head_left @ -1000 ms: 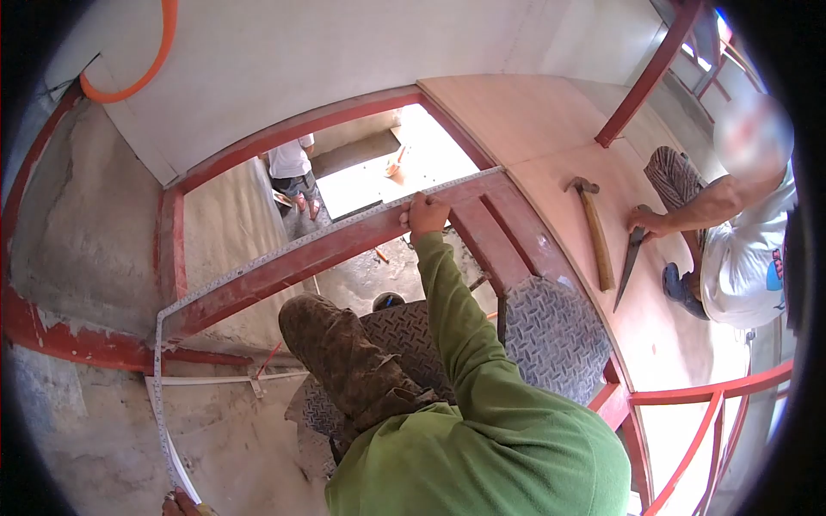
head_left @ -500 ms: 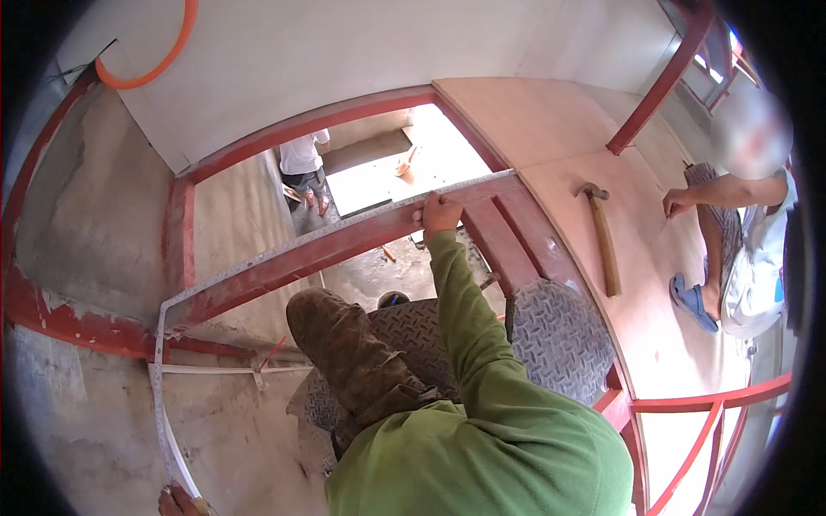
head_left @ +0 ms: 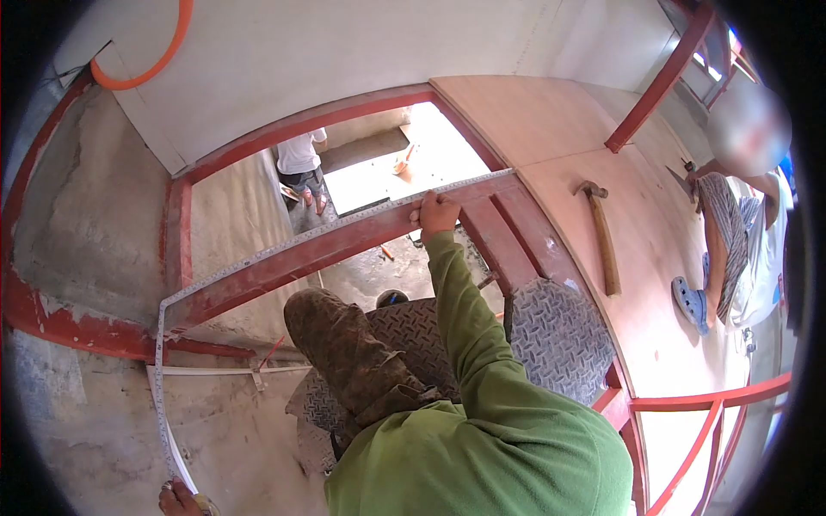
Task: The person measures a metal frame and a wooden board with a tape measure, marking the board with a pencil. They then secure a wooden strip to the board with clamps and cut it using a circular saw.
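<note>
A tape measure's pale blade (head_left: 284, 247) lies along a red steel beam (head_left: 344, 238), reaching the plywood edge. At the beam's left end it bends sharply and runs down to the lower left. My right hand (head_left: 437, 213), in a green sleeve, is closed over the beam with its fingers pressing the blade. My left hand (head_left: 178, 499) is at the bottom edge, partly cut off, closed around the tape measure's case (head_left: 205, 505). My bent knee in patterned trousers (head_left: 344, 344) is below the beam.
A hammer (head_left: 602, 236) lies on plywood (head_left: 551, 129) at right, where a co-worker (head_left: 744, 232) squats near a pointed tool (head_left: 680, 181). Another person (head_left: 299, 163) stands below, through the frame opening. Checkered metal plate (head_left: 559, 344) adjoins the beam. Red railings (head_left: 714, 397) stand lower right.
My hands and the tape stay nearly still. The co-worker at right has drawn back the arm that reached over the plywood and shifted their legs; a pointed tool now shows near their knee.
</note>
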